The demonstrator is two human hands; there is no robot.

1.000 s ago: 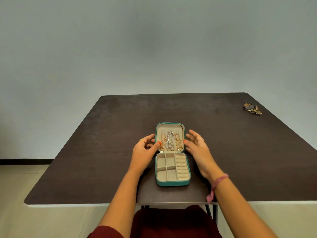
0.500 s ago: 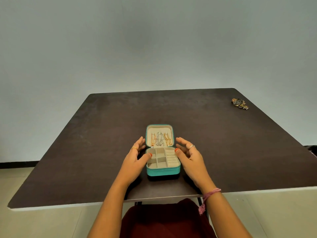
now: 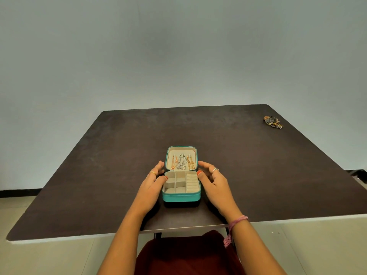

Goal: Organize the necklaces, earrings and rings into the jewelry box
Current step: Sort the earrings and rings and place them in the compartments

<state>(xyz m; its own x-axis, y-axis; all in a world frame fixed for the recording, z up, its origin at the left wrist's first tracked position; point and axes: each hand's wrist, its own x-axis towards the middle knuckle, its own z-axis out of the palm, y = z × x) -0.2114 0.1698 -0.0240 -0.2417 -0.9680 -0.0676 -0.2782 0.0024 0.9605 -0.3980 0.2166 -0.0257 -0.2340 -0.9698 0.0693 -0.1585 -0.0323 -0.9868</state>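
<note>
While one second back its lid lay flatter, jewelry box [image 3: 181,187] now stands lid raised, near table [image 3: 79,175] front edge. Left hand [image 3: 152,184], right hand [image 3: 213,182]: relaxed, flanking, holding nothing. Necklaces [image 3: 181,161] hung inside lid. Jewelry pile [image 3: 273,122], far-right corner, unsorted.

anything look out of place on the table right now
Yes: a small heap of jewelry lies alone near the table's far right corner, well away from the open jewelry box. The box's lower compartments look empty, while chains hang in the lid. Nothing looks spilled or damaged.
</note>
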